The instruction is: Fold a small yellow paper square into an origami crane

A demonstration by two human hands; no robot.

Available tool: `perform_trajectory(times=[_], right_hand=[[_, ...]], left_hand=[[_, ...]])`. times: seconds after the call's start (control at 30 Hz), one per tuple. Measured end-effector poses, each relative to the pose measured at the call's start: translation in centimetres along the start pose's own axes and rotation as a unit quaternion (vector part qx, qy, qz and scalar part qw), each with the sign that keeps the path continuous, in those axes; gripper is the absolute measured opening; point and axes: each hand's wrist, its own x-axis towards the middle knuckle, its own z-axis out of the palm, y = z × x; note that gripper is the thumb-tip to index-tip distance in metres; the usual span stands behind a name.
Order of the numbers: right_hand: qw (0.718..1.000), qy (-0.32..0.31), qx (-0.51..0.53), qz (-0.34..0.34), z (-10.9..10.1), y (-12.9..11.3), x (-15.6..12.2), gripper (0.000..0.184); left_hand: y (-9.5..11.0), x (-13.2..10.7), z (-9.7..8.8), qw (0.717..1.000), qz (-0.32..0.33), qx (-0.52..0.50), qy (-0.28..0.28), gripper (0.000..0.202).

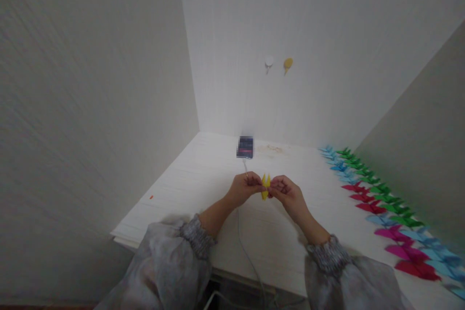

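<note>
Between my two hands, above the middle of the white table [203, 174], is a small piece of folded yellow paper [265, 194] with two pointed tips upward, like a part-folded origami crane. My left hand [245, 189] pinches its left side between thumb and fingers; a ring shows on one finger. On the opposite side, my right hand [288, 193] pinches it too, fingers curled. The fingertips cover part of the paper's sides.
Rows of folded paper cranes in green [392, 203], red [368, 198] and blue [339, 167] line the table's right side. A phone [246, 147] with a white cable [241, 237] rests near the back wall. Two hooks, white [269, 62] and yellow [288, 63], are on that wall. An orange scrap [151, 197] lies left.
</note>
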Motion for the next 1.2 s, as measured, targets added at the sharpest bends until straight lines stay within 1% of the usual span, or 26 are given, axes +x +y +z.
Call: perform_trajectory(times=[0.13,0.23,0.4,0.5,0.63,0.73,0.8,0.87,0.93,1.07,1.2], right_hand=[[1.000,-0.010,0.006,-0.006,0.1,0.1,-0.2,0.024],[1.000,-0.007,-0.008,-0.017,0.1,0.3,-0.3,0.024],[0.999,0.008,-0.031,-0.040,-0.1,0.7,-0.1,0.026],[0.999,0.020,-0.013,-0.025,-0.1,0.8,0.1,0.030],[0.999,0.010,-0.036,0.023,-0.1,0.8,0.2,0.018],[0.997,-0.001,-0.048,0.053,-0.1,0.6,0.2,0.017],[0.997,-0.006,-0.046,0.063,-0.1,0.7,0.2,0.018],[0.997,-0.007,-0.048,0.068,-0.1,0.8,0.3,0.018],[0.996,0.002,-0.061,0.068,-0.1,0.9,0.4,0.017],[0.992,0.023,-0.109,0.060,-0.1,1.0,0.4,0.014],[0.989,0.025,-0.133,0.056,-0.1,1.1,0.2,0.015]], left_hand=[[0.0,-0.1,0.0,1.000,-0.010,0.013,-0.001,0.036],[0.2,-0.2,0.1,1.000,-0.024,0.017,-0.005,0.043],[0.4,-0.1,0.0,1.000,-0.015,0.003,-0.001,0.044],[0.5,0.0,0.0,1.000,0.005,0.001,0.008,0.042],[0.3,0.0,0.0,0.999,0.028,0.004,0.033,0.038],[0.0,0.0,-0.1,0.999,0.027,0.011,0.043,0.036],[-0.3,0.1,-0.1,0.999,0.027,0.017,0.037,0.034],[-0.5,0.1,-0.2,0.999,0.023,0.027,0.032,0.031],[-0.7,0.2,-0.3,0.998,0.012,0.041,0.039,0.030],[-0.9,0.3,-0.4,0.997,-0.013,0.058,0.051,0.038],[-1.0,0.3,-0.4,0.995,-0.016,0.074,0.065,0.040]])
